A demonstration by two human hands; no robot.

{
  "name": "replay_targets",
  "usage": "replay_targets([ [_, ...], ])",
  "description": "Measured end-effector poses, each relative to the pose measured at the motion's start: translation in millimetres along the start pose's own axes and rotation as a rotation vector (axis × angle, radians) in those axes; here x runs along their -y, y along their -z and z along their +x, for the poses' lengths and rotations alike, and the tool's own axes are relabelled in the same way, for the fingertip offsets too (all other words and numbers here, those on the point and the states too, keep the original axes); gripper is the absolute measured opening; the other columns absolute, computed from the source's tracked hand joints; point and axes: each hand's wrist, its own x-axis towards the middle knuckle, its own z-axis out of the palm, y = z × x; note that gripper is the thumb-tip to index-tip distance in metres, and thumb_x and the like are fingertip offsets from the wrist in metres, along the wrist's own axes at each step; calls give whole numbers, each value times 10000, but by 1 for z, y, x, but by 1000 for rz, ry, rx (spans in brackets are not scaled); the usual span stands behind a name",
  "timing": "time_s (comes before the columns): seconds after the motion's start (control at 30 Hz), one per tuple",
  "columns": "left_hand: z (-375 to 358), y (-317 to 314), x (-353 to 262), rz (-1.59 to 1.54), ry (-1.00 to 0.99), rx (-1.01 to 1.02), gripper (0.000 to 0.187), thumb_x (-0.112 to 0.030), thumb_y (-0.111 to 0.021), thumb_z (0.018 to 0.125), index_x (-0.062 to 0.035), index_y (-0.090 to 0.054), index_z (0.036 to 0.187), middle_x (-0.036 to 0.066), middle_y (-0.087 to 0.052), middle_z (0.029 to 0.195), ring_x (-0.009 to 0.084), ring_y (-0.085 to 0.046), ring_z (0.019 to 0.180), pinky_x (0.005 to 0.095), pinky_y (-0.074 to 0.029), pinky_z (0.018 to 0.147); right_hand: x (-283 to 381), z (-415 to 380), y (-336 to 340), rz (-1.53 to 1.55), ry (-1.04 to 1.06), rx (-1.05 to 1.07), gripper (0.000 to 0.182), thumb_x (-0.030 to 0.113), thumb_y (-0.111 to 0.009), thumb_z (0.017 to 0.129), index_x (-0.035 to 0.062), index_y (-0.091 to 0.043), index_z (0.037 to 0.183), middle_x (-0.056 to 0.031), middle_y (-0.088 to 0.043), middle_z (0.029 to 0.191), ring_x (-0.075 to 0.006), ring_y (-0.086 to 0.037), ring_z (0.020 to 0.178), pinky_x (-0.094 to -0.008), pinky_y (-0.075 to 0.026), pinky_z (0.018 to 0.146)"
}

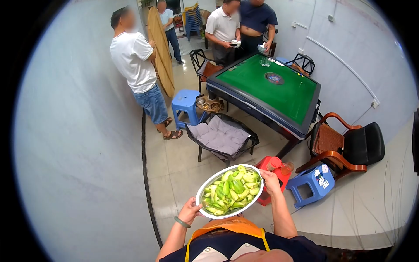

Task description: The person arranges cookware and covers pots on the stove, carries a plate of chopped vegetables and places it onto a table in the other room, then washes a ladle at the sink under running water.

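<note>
A large oval metal plate (200,192) is held up in front of my body, heaped with cut green vegetable pieces (231,190). My left hand (190,211) grips its lower left rim, with a green bangle on the wrist. On the upper right rim, my right hand (270,180) is closed. The plate looks roughly level. Below and beyond its right edge stands a red stool (281,179) bearing a red-lidded container and a jar.
A green-topped game table (248,76) holds glasses. A cushioned chair (220,133), a blue stool (185,102), another blue stool with cards (312,185) and an armchair (364,144) stand around. One person (135,61) holds a wooden board (159,52); others stand behind.
</note>
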Motion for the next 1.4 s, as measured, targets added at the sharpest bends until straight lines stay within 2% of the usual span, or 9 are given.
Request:
replay_targets([
  [0.6, -6, -8, -4, -33, -3, -18, 186, -38, -523, 851, -14, -430, 1011, 97, -592, 875, 172, -626, 699, 294, -551, 579, 3, 3, -1, -39, -2, 23, 255, 85, -525, 859, -79, -586, 1044, -101, -636, 966, -145, -593, 846, -254, -454, 788],
  [1.4, -11, -8, -6, -42, -5, -11, 173, -37, -523, 848, -23, -433, 996, 94, -594, 876, 164, -623, 702, 288, -550, 586, 4, 7, -2, -1, -30, 46, 229, 92, -529, 865, -67, -605, 1013, -86, -645, 922, -131, -600, 797, -239, -468, 739],
])
